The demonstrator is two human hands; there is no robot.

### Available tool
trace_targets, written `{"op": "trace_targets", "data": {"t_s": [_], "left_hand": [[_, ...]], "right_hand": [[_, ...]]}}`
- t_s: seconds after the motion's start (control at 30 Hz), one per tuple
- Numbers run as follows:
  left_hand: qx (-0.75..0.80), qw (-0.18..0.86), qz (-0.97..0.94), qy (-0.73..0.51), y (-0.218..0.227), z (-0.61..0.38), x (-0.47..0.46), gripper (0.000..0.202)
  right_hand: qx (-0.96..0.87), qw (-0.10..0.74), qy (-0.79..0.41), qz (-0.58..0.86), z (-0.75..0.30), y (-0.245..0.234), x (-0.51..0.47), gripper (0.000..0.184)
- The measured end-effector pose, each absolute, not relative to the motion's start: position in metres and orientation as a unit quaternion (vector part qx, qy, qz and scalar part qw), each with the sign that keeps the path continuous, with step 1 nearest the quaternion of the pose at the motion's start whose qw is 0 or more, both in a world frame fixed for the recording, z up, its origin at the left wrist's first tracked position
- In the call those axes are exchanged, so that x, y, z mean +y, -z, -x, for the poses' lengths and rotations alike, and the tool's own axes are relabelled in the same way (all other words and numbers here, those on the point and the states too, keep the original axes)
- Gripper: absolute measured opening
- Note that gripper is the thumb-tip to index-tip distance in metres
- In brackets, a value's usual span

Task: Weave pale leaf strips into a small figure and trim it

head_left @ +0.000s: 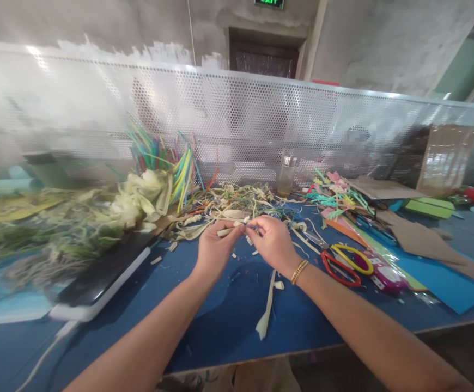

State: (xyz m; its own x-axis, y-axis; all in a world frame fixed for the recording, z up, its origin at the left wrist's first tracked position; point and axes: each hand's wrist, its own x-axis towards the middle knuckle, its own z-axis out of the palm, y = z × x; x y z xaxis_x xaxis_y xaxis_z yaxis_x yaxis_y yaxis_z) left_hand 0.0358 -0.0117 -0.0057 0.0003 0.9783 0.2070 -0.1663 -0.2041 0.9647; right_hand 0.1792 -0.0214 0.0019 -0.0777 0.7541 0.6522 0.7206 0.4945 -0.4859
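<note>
My left hand (214, 247) is closed in a pinch on a pale, husk-like strip (224, 232), whose end sticks out beside the thumb. My right hand (273, 244), a gold bracelet at its wrist, pinches at the same spot, and the fingertips of both hands meet. Something thin and dark bluish shows between them, too small to name. Just beyond my fingers lies a heap of pale curled strips and scraps (237, 204). Below my right hand a long pale strip (266, 313) rests on the blue table (220, 337).
Scissors with red and yellow handles (345, 265) lie right of my right wrist, near a purple case (386, 275). At left are a black-and-white device (106, 277) and coloured stems (167, 158). A glass bottle (286, 177) stands before the perforated metal screen (261, 117).
</note>
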Motion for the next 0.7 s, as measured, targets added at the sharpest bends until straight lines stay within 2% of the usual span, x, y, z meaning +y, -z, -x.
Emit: {"op": "trace_targets", "data": {"t_s": [0.1,0.3,0.53,0.7], "left_hand": [[0.393,0.487,-0.498,-0.6,0.006,-0.036,-0.011,0.032],[0.377,0.517,-0.445,-0.627,0.011,-0.038,-0.008,0.033],[0.361,0.561,-0.42,-0.615,0.012,-0.042,-0.011,0.032],[0.357,0.552,-0.427,-0.621,0.011,-0.042,-0.012,0.032]], "right_hand": [[-0.748,0.422,-0.012,0.512,-0.181,-0.003,-0.024,0.017],[-0.793,0.3,0.103,0.52,-0.174,-0.005,-0.034,0.026],[-0.763,0.316,0.069,0.56,-0.177,-0.002,-0.027,0.021],[-0.776,0.316,0.067,0.541,-0.18,-0.006,-0.028,0.027]]}}
